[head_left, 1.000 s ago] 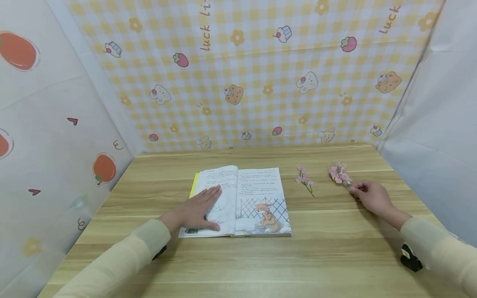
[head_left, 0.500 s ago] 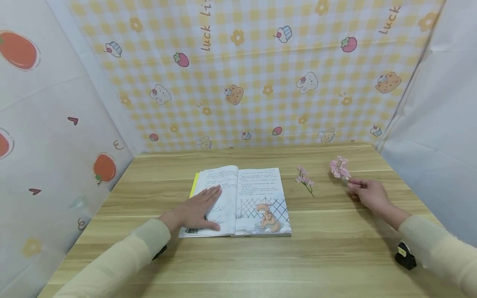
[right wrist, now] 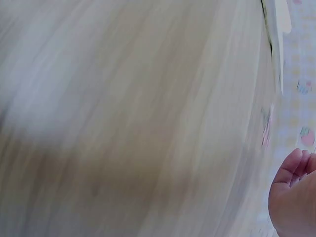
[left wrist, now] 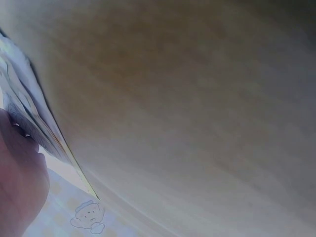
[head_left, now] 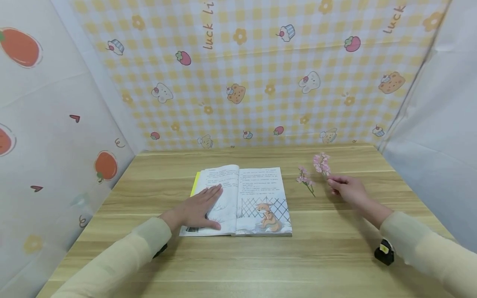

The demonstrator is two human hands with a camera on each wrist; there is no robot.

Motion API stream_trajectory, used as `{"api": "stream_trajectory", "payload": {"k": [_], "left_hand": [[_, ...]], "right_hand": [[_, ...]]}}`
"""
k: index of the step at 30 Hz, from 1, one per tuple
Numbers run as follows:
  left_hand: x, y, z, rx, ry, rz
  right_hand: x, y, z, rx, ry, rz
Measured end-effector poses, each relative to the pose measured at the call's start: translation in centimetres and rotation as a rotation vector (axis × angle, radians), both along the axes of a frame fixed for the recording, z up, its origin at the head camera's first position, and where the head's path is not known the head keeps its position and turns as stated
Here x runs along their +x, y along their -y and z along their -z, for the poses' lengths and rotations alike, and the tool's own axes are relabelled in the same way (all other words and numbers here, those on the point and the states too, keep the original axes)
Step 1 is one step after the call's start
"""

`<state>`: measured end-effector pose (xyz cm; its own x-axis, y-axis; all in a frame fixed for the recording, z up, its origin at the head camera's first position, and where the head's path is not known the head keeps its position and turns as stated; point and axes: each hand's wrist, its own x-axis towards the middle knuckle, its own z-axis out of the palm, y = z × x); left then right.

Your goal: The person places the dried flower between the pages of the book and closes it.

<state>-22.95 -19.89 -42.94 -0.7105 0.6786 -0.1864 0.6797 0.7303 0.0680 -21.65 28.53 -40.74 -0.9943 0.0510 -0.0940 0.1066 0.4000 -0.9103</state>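
The left hand point(head_left: 195, 210) lay flat on the open paper book point(head_left: 244, 198), fingers spread; the left wrist view showed layered page edges point(left wrist: 35, 112), the head view printed pages point(head_left: 258, 181). The right hand point(head_left: 348, 189) pinched a ruffled pink flower point(head_left: 321, 164) over the wood-grained table point(head_left: 261, 265), closer to the thin-stemmed sprig point(head_left: 305, 180) beside the book than half a second earlier.

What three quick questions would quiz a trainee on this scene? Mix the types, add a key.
1. Multiple choice: what does the right hand pinch? a) a pencil; b) a pink flower sprig; c) a ruler
2. True or false: the left hand rests on the left page of the open book.
3. Fill in: a second pink flower sprig lies on the table between the right hand and the ____.

Key: 1 b; 2 true; 3 open book
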Motion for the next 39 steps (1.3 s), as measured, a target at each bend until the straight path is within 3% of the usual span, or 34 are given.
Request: {"api": "stream_trajectory", "payload": {"k": [9, 20, 31, 39], "left_hand": [[0.1, -0.2, -0.4, 0.006, 0.009, -0.002], [0.2, -0.1, -0.3, 0.010, 0.015, -0.004], [0.1, -0.1, -0.3, 0.006, 0.011, -0.002], [0.1, -0.1, -0.3, 0.001, 0.020, -0.011]], "right_hand": [[0.4, 4.6, -0.6, -0.128, 0.048, -0.055], [1.1, 10.2, 0.0, -0.222, 0.091, -0.125], [1.2, 14.5, 0.5, -0.170, 0.153, -0.135], [1.5, 16.7, 0.9, -0.228, 0.167, -0.141]]}}
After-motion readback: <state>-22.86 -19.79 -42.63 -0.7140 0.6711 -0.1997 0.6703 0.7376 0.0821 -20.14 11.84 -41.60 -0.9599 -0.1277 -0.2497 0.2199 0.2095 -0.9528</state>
